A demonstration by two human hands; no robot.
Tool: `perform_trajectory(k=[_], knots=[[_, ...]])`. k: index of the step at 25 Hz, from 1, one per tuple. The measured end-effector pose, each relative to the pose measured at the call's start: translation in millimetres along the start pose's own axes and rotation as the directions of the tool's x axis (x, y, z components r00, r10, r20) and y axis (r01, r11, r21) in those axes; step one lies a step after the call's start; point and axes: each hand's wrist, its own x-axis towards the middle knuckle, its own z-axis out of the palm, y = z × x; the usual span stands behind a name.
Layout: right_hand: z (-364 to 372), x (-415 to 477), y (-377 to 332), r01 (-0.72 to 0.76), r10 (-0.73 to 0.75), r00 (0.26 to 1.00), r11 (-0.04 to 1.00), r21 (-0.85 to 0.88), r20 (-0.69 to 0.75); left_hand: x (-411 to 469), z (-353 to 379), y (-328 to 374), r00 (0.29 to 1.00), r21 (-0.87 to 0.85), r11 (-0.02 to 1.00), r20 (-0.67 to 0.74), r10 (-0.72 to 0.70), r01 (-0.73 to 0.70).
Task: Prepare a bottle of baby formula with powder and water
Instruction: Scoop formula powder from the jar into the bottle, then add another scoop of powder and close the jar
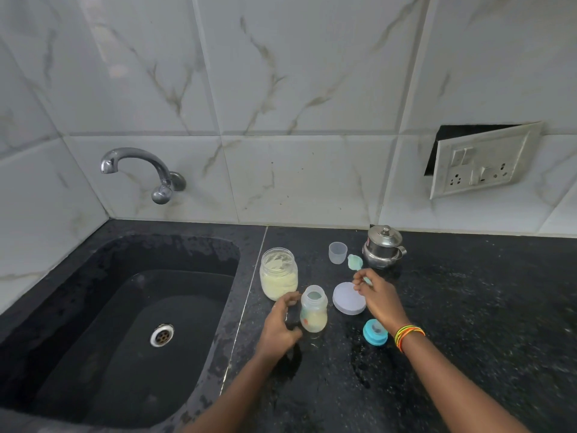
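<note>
Nearest to us are the coloured bands on the right wrist, and just beside them the teal cap lies on the wet counter; the right hand pinches the handle of the scoop, whose bowl points away, near the cup and the steel pot. We cannot tell if the scoop carries powder. The bottle stands upright and uncapped between our hands, with something pale yellow low inside; the left hand is cupped just beside it, fingers curved; whether it grips the bottle we cannot tell. The jar of powder is open behind the bottle, its lid flat to the right.

We judge the step is dosing powder. To do it well we should hold the bottle firmly with the left hand; fill the scoop level in the jar; bring it over the middle of the narrow mouth; tip slowly, so nothing falls on the wet counter; keep the scoop dry.
</note>
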Motion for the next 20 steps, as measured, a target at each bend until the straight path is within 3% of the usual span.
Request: perform_trajectory(k=[2, 4, 7, 12, 20], knots=[[5.6, 11.9, 7.0, 0.107, -0.056, 0.983, 0.947, -0.303, 0.173, -4.0, -13.4, -2.7, 0.998, -0.032, 0.999, -0.067, -0.005, 0.003], [13.2, 22.8, 10.0, 0.138, -0.010, 0.959, 0.891, -0.433, 0.284, -4.2, -25.9, -4.5, 0.988, -0.037, 0.999, -0.157, -0.008, 0.002], [24.8, 36.1, 13.3, 0.120, 0.060, 0.951, 0.832, -0.542, 0.302, 1.7, -41.3, -5.4, 0.968, 0.005, 1.000, -0.251, -0.005, 0.006], [29.3, 51.2, 15.9, 0.083, 0.106, 0.941, 0.847, -0.524, 0.321, 21.1, -52.5, -3.1, 0.958, 0.036, 0.999, -0.287, 0.000, 0.011], [31.4, 65.2, -67.3, 0.252, -0.147, 0.938, 0.911, -0.325, 0.315, 57.0, -54.6, 11.4, 0.971, 0.009, 0.990, -0.196, -0.133, 0.138]])
